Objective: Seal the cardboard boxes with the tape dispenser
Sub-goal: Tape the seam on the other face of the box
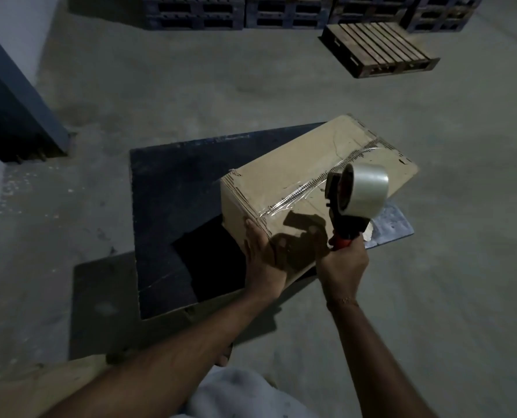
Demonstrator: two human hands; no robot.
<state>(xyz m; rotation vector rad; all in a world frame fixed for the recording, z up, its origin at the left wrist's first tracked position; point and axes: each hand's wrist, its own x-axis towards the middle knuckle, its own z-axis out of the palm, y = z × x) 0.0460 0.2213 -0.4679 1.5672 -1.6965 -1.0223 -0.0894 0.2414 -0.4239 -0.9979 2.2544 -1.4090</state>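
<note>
concrete floor; left hand (261, 260) flat against cardboard box (311, 188), right hand (343, 262) clenching tape dispenser (352, 200); no legible writing.

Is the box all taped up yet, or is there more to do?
Nearly. A strip of clear tape already runs along the top seam of the cardboard box. The left hand steadies the box's near end, and the right hand holds the tape dispenser raised off the box. Whether the tape runs down the ends can't be seen. No other boxes are in view.
</note>
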